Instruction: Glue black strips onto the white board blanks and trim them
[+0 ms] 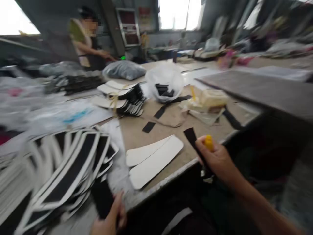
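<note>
My left hand [110, 215], low in the view, is closed on a black strip [102, 195] held near the pile at the left. My right hand [217, 160] is closed over the table's front edge, gripping another black strip [190, 135] that sticks out past the fingers. A yellow-ended tool [208, 143] is in the same fist; its kind is unclear, and something blurred hangs below the hand. Between both hands, two white curved panels [156, 163] overlap on the table. At the left, white-edged panels with black centres [73, 169] lie fanned in a heap.
Tied stacks of panels [119, 98], a clear bag of black pieces [164, 81] and a yellowish container [212, 99] stand farther back. A loose black piece [148, 127] lies on the brown board [132, 127]. Beyond, a person [85, 39] stands by a grey bag [124, 70].
</note>
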Action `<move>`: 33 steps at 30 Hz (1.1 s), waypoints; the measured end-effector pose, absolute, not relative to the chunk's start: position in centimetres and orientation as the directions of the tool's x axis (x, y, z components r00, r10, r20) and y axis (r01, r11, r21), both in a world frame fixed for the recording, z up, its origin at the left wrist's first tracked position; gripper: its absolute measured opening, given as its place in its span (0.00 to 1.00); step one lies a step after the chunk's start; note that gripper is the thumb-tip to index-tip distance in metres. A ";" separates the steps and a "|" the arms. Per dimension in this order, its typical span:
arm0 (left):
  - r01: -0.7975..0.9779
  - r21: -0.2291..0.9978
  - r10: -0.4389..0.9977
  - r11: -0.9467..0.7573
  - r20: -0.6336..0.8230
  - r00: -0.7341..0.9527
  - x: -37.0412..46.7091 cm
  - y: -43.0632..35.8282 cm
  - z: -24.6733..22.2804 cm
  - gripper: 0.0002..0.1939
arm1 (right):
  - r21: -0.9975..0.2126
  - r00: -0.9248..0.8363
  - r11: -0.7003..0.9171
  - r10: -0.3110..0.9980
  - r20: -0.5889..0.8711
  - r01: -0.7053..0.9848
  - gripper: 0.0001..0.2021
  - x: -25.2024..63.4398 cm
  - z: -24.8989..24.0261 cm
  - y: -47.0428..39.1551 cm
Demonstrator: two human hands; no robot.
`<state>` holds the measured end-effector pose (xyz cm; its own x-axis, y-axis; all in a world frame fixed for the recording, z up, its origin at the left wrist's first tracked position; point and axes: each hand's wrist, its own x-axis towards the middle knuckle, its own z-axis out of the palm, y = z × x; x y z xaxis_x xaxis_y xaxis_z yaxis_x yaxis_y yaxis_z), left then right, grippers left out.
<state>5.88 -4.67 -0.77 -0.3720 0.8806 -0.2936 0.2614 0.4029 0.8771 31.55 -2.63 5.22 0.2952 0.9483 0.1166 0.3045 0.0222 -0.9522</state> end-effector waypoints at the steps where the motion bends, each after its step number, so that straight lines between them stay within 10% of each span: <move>1: 0.223 0.864 0.841 0.452 -0.329 -0.430 4.6 -5.6 -0.9 0.16 | -0.930 0.227 -0.019 0.971 0.069 0.367 0.17 31.9 4.5 -2.4; 6: -0.144 0.872 0.801 0.468 -0.488 -0.347 3.1 -5.9 -1.6 0.19 | -0.811 -0.133 0.050 0.991 -0.034 0.583 0.18 31.8 2.2 -1.4; 17: -0.081 0.834 0.828 0.545 -0.551 -0.106 3.2 -3.1 -1.9 0.18 | -0.654 -0.598 0.386 0.791 -0.127 0.650 0.13 24.8 2.6 3.0; 33: -0.045 0.783 0.785 0.620 -0.618 0.047 0.9 -1.8 -2.4 0.19 | -0.213 -0.705 0.691 0.577 -0.413 0.691 0.09 17.8 2.8 8.2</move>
